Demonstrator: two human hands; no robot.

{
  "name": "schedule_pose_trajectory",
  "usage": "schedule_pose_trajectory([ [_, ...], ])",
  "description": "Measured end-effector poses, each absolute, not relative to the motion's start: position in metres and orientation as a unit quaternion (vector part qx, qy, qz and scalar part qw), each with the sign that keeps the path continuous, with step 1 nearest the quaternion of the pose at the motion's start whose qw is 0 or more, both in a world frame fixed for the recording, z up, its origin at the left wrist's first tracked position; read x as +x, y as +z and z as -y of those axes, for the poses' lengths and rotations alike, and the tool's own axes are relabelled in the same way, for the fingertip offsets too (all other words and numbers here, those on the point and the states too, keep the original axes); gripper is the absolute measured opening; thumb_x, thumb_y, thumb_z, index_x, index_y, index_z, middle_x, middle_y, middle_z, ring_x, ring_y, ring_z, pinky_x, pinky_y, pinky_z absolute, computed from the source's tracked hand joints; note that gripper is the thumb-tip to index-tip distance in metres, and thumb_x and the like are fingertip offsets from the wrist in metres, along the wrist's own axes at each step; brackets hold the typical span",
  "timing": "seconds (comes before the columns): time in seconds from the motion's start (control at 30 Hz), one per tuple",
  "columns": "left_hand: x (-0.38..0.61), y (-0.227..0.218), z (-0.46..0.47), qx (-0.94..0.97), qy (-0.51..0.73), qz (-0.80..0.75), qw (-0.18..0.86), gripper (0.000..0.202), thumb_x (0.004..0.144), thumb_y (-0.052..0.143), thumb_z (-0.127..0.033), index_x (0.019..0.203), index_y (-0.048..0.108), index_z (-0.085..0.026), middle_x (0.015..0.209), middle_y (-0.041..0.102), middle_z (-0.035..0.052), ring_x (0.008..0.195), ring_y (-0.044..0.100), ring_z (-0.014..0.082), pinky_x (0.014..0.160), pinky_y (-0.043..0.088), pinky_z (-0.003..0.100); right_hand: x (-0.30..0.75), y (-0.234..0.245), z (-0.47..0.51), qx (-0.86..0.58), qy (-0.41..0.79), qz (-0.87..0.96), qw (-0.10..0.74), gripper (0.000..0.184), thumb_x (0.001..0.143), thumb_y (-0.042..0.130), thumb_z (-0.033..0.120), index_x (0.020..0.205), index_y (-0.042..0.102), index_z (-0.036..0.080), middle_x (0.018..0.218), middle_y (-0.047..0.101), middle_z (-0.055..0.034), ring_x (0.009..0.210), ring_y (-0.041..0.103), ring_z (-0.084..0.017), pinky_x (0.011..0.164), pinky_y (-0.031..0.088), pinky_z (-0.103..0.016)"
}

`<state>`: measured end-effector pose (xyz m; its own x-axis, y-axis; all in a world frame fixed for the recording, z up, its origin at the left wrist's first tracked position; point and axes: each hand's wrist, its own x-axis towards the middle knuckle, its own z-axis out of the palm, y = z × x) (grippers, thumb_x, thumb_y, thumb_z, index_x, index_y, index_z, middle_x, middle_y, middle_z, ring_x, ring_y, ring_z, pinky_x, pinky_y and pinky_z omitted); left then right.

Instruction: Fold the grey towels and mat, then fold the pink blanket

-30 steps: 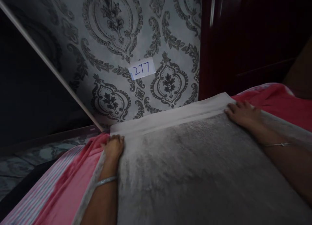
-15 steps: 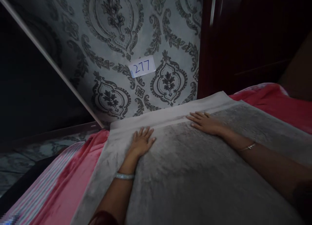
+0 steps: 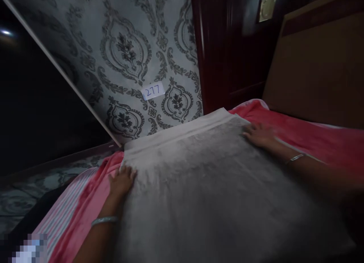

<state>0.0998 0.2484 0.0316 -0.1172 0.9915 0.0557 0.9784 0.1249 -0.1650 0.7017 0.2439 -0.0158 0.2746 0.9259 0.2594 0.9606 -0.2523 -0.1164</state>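
Grey cloth (image 3: 199, 187) looks soft, light; I'd hold its side edges. Left hand (image 3: 121, 182), right hand (image 3: 260, 135): fingers spread.

My cloth (image 3: 199, 187) is mottled grey, smudged darker and lighter, with a pale, whitish border (image 3: 170, 133). The blanket (image 3: 307, 134) is pinkish red; the striped sheet (image 3: 68, 208) is white with thin pink and blue-grey lines. I see pale grey wallpaper (image 3: 126, 52) patterned with dark floral medallions and leafy scrolls, a white label (image 3: 153, 90) with blue digits, deep maroon woodwork (image 3: 222, 54), a brown board (image 3: 321, 69) and my silvery bangles (image 3: 104, 220).
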Motion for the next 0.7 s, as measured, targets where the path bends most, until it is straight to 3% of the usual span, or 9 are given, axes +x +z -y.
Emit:
schedule_pose_trajectory([
  [0.07,0.147,0.027,-0.222,-0.727,0.005,0.680,0.092,0.055,0.099,0.035,-0.041,0.149,0.045,-0.020,0.161,0.031,0.0145,0.150,0.021,0.0342,0.116,0.023,0.060,0.642,-0.016,-0.217,-0.709,-0.069,0.688,0.138,0.058,0.100,0.031,0.048,0.148,0.046,0.020,0.157,0.035,-0.0174,0.143,0.031,-0.038,0.109,0.032,-0.058],
  [0.17,0.214,0.006,-0.182,-0.855,-0.001,0.516,0.054,0.056,0.098,0.041,-0.044,0.152,0.038,-0.032,0.163,0.028,0.0046,0.152,0.018,0.0301,0.120,0.018,0.055,0.558,-0.029,-0.184,-0.550,-0.033,0.826,0.123,0.058,0.098,0.035,0.052,0.152,0.038,0.031,0.160,0.032,-0.0074,0.146,0.029,-0.032,0.115,0.027,-0.057],
  [0.23,0.231,-0.006,-0.163,-0.863,-0.004,0.503,0.047,0.057,0.099,0.039,-0.044,0.154,0.033,-0.031,0.163,0.028,0.0032,0.151,0.020,0.0301,0.120,0.019,0.055,0.538,-0.038,-0.169,-0.518,-0.019,0.846,0.124,0.059,0.099,0.033,0.055,0.154,0.035,0.033,0.160,0.031,-0.0049,0.146,0.029,-0.031,0.116,0.026,-0.057],
  [0.37,0.192,-0.012,-0.141,-0.805,0.010,0.587,0.081,0.058,0.100,0.035,-0.042,0.155,0.033,-0.023,0.162,0.031,0.0074,0.150,0.023,0.0338,0.118,0.022,0.057,0.597,-0.043,-0.152,-0.640,-0.012,0.764,0.083,0.059,0.099,0.034,0.050,0.153,0.038,0.027,0.160,0.031,-0.0078,0.147,0.027,-0.031,0.117,0.025,-0.053],
  [0.47,0.134,-0.009,-0.122,-0.745,0.021,0.660,0.093,0.060,0.100,0.033,-0.042,0.155,0.032,-0.020,0.161,0.031,0.0101,0.149,0.023,0.0358,0.118,0.022,0.059,0.668,-0.039,-0.136,-0.739,0.001,0.671,0.060,0.060,0.101,0.030,0.047,0.156,0.033,0.023,0.162,0.026,-0.0101,0.148,0.023,-0.033,0.118,0.020,-0.057],
  [0.6,0.074,-0.016,-0.086,-0.692,0.015,0.719,0.064,0.062,0.099,0.029,-0.041,0.157,0.027,-0.019,0.164,0.022,0.0108,0.151,0.018,0.0360,0.115,0.027,0.061,0.722,-0.037,-0.103,-0.805,0.029,0.591,0.034,0.059,0.103,0.025,0.046,0.157,0.029,0.022,0.164,0.017,-0.0093,0.150,0.016,-0.032,0.118,0.018,-0.056],
  [0.7,0.048,-0.029,-0.061,-0.674,-0.012,0.737,0.046,0.065,0.097,0.031,-0.040,0.155,0.031,-0.011,0.163,0.025,0.0152,0.150,0.023,0.0347,0.115,0.029,0.058,0.732,-0.038,-0.082,-0.831,0.045,0.553,0.041,0.059,0.103,0.026,0.046,0.156,0.032,0.020,0.163,0.019,-0.0140,0.149,0.020,-0.031,0.116,0.022,-0.054],
])
